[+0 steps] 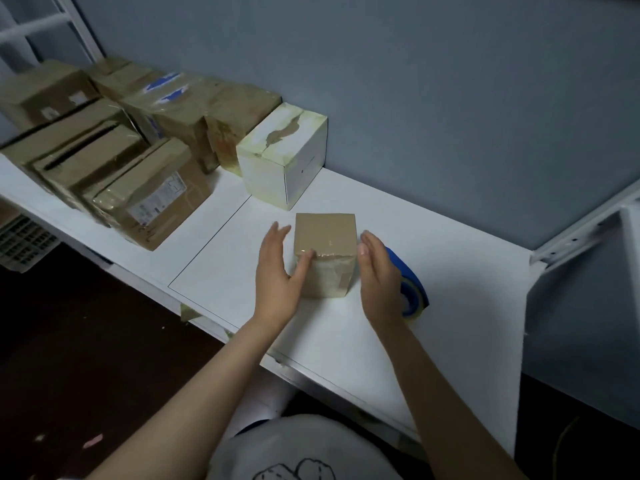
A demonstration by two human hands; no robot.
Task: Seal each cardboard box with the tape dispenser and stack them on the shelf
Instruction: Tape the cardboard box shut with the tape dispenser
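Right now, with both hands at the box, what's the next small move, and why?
Probably press both hands onto the box and lift it. Tape already covers its top front edge, the dispenser lies unheld behind the open right hand, and the left hand has its thumb on the box.

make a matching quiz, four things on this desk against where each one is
Things:
1 small brown box
2 white box
3 tape dispenser
4 pile of brown boxes

Places:
a far left of the desk
b between the left hand and right hand
c partly hidden by the right hand
d right end of the row, by the wall

Pairs: 1-b; 2-d; 3-c; 4-a
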